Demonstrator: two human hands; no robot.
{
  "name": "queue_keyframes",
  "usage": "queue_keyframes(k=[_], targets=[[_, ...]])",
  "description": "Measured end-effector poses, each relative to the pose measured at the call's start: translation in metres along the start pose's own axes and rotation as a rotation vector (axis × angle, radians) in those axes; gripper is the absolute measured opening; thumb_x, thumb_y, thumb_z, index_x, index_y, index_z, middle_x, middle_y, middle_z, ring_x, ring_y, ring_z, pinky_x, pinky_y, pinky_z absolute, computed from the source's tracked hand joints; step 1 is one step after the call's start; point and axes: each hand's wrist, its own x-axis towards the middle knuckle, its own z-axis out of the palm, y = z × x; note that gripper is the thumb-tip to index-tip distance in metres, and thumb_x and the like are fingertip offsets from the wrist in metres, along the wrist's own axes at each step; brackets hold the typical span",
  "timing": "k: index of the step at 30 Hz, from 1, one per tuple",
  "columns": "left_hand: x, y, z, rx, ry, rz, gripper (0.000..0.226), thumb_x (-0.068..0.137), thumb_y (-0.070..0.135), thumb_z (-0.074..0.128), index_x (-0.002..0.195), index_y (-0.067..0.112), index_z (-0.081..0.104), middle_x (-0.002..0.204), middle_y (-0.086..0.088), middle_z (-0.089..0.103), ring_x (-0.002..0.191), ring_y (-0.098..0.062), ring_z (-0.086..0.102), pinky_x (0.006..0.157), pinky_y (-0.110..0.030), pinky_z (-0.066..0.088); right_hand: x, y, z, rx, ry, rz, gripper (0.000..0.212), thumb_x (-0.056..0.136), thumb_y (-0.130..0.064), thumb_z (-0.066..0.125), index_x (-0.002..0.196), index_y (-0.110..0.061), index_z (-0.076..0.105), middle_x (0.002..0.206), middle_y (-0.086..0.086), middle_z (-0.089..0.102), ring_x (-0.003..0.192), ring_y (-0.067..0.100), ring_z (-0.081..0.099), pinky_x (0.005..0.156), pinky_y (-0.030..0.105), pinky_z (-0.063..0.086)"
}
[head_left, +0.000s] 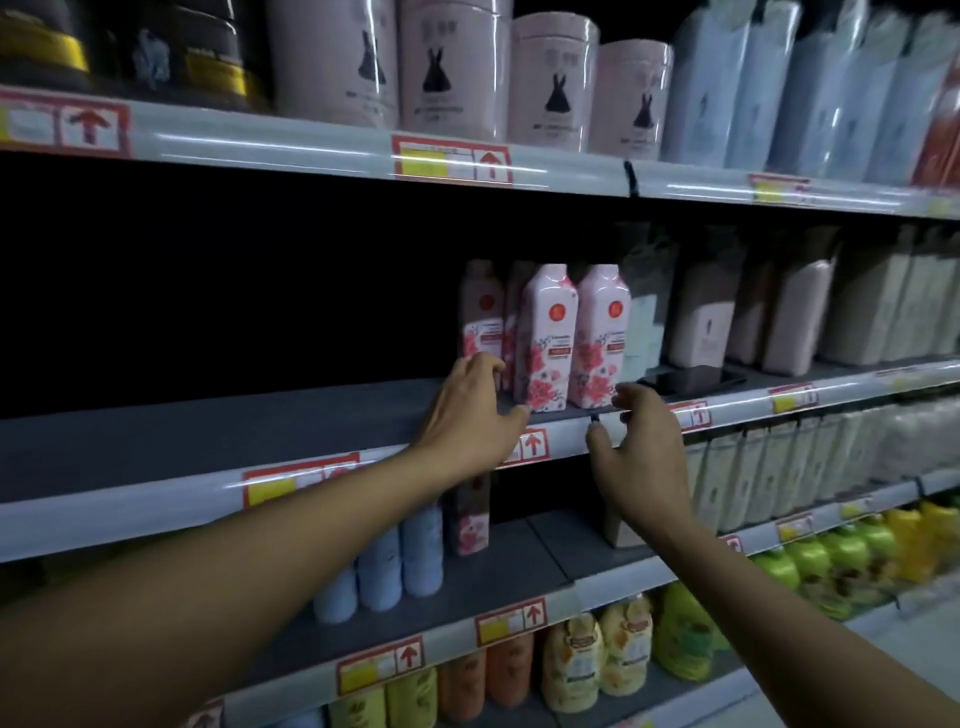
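The middle shelf (208, 436) spans the view, and its stretch toward nine o'clock is dark. Just right of centre, the pink floral pouches (545, 338) stand upright at its front edge, two in front and more behind. The left hand (467, 410) reaches in at their seven o'clock with its grip spread and nothing in it; whether the thumb touches the nearest base is unclear. The right hand (644, 447) hovers at their five o'clock, its grip also apart and empty. A red-framed price tag (535, 444) sits between the hands. The pouches look soft-walled, liquid-heavy and glossy, so likely slippery. Clasping the flat sides low down, near the base, should work best.
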Motion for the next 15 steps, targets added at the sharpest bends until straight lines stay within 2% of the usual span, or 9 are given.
queue_keyframes(k=[5,7,10,15], targets=[[0.043,-0.003,0.031,-0.084,0.034,-0.059,0.057,0.092,0.039,0.075,0.134,0.013,0.046,0.137,-0.008,0.050,0.125,-0.026,0.052,0.097,-0.028,0.041,0.045,0.000,0.010,0.060,0.001,0.102,0.075,0.090,-0.040,0.069,0.152,-0.015,0.034,0.144,0.010,0.053,0.130,0.030,0.055,0.106,0.052,0.050],[0.058,-0.002,0.044,-0.121,0.083,-0.089,0.062,0.088,0.040,0.079,0.132,0.011,0.046,0.137,-0.011,0.053,0.127,-0.028,0.053,0.102,-0.032,0.044,0.063,0.006,0.018,0.093,-0.029,0.107,0.078,0.081,-0.050,0.069,0.146,-0.021,0.036,0.137,0.007,0.058,0.122,0.030,0.060,0.099,0.054,0.054],[0.080,0.002,0.058,-0.152,0.141,-0.124,0.073,0.081,0.044,0.084,0.133,0.009,0.046,0.140,-0.014,0.055,0.131,-0.032,0.051,0.108,-0.037,0.044,0.082,0.009,0.029,0.130,-0.062,0.094,0.072,0.078,-0.049,0.076,0.136,-0.027,0.039,0.126,0.004,0.063,0.111,0.030,0.065,0.092,0.050,0.056],[0.102,0.002,0.071,-0.209,0.217,-0.156,0.081,0.071,0.050,0.089,0.129,0.011,0.049,0.135,-0.011,0.062,0.127,-0.031,0.058,0.103,-0.043,0.050,0.097,0.018,0.045,0.200,-0.042,0.098,0.073,0.084,-0.048,0.077,0.137,-0.020,0.037,0.122,0.008,0.066,0.105,0.034,0.065,0.086,0.042,0.050]])
